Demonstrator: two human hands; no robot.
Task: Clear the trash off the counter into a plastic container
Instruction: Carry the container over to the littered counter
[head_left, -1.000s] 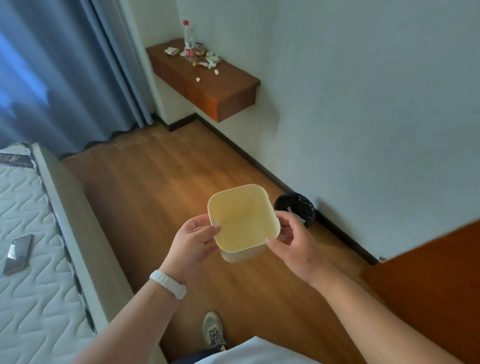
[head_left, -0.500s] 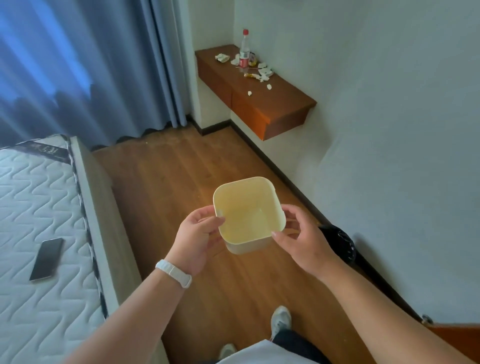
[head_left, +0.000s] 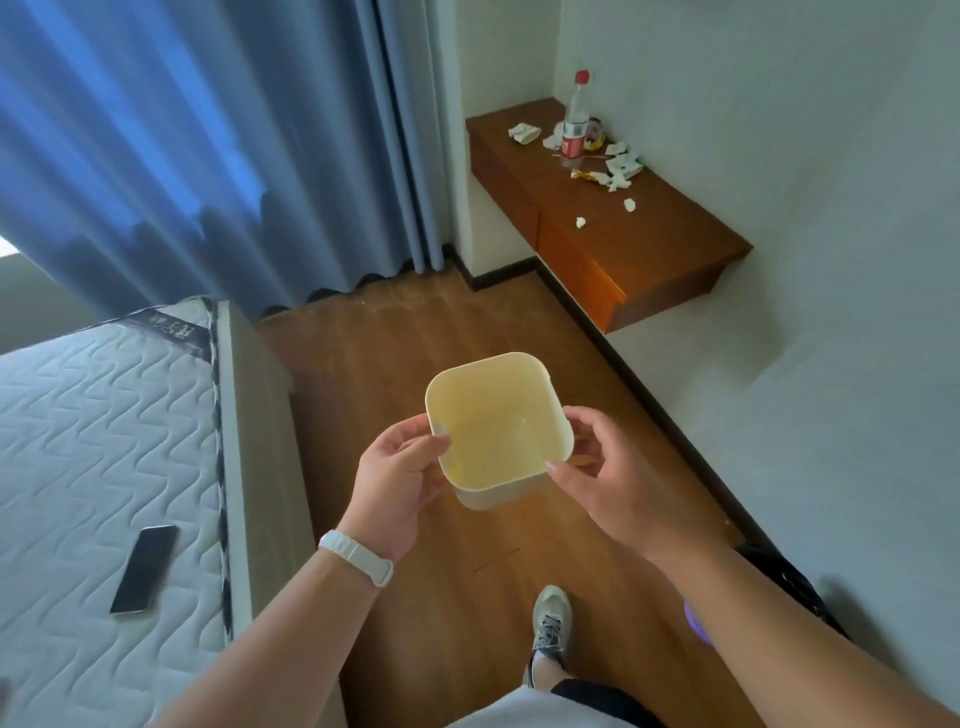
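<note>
Two hands, left hand (head_left: 397, 480) and right hand (head_left: 621, 486), one container (head_left: 496, 421), one bottle (head_left: 575, 117), one phone (head_left: 144, 568), one shoe (head_left: 551, 621).

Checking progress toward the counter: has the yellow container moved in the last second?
Yes. The yellow container has been carried forward, past the black bin, toward the wooden counter.

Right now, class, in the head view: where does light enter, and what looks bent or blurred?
Head view: daylight glows blue through the curtain, upper left; the wide lens slants its folds; the container, left hand and right hand look sharp.
</note>
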